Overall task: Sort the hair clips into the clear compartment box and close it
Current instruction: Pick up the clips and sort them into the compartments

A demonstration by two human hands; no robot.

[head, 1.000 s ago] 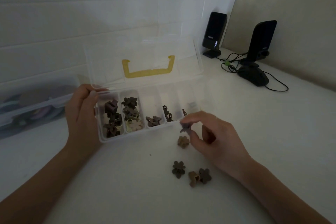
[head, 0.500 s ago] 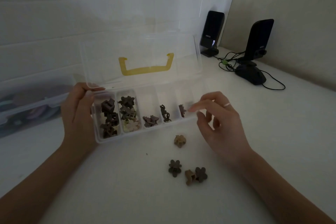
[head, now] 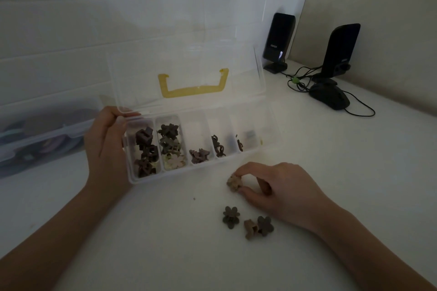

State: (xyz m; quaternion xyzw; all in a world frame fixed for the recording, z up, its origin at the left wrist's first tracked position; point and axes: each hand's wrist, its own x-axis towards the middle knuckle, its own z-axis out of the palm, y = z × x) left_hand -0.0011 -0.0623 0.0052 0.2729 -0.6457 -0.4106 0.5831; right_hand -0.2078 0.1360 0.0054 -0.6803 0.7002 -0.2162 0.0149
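Pinching a tan flower-shaped hair clip (head: 234,182) between thumb and fingertips, right hand (head: 276,192) rests on the white tabletop (head: 331,172), just in front of the clear plastic compartment box (head: 203,163). Left hand (head: 106,146) grips the box's left end, thumb at the corner of the raised clear lid (head: 186,80) bearing a yellow handle (head: 192,86). Box contents, left to right: dark brown square clips (head: 145,151); brown and cream flower clips (head: 170,146); mauve clips (head: 199,155); dark clips in the next two compartments. Loose on tabletop, near the right wrist: dark grey-brown flower clip (head: 230,217); tan clip (head: 250,229) touching another dark flower clip (head: 265,225).
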